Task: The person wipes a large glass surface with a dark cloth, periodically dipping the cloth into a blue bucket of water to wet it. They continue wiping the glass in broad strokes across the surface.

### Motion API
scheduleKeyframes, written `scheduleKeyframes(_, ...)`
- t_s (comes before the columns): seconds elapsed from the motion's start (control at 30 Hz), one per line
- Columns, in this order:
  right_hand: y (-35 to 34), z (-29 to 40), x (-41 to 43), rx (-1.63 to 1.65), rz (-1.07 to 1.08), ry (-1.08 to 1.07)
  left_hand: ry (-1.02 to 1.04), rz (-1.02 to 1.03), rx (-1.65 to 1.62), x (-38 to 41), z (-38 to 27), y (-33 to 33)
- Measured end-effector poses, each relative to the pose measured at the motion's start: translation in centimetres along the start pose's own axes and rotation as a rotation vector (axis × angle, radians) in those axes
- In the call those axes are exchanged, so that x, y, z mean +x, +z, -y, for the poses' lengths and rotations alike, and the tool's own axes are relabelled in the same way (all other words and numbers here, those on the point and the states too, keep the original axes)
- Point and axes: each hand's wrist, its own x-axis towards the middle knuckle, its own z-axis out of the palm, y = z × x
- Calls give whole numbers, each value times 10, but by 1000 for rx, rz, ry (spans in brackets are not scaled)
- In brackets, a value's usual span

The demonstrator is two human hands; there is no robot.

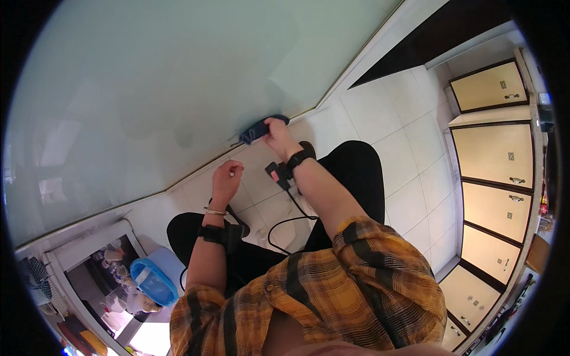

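Note:
My right hand grips a dark cloth and presses it against the lower edge of a large frosted glass panel. Lower and to the left, my left hand is raised with its fingers curled; whether it pinches anything is not clear. A bracelet and a black strap are on the left wrist and forearm. Another black strap circles the right wrist, with a small black device beside it, from which a cable runs down towards my lap.
White floor tiles lie under my bent knees. Cream cabinets with dark edging line the right side. At lower left stands a bin with a blue liner, beside a white-framed shelf with bagged items. A dark opening is at upper right.

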Motion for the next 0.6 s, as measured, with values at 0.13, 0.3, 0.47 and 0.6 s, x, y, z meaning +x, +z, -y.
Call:
scheduleKeyframes(0.13, -39, 70, 40, 490, -405, 331, -30, -8, -10, -3, 2, 2)
scheduleKeyframes(0.3, -54, 99, 38, 267, -466, 231, -46, -31, 70, -14, -12, -7)
scheduleKeyframes(0.47, 32, 68, -17, 80, -70, 649, -81, -72, 47, -18, 4, -6)
scheduleKeyframes(0.6, 93, 79, -64, 398, 79, 653, -7, -174, 102, -23, 9, -9)
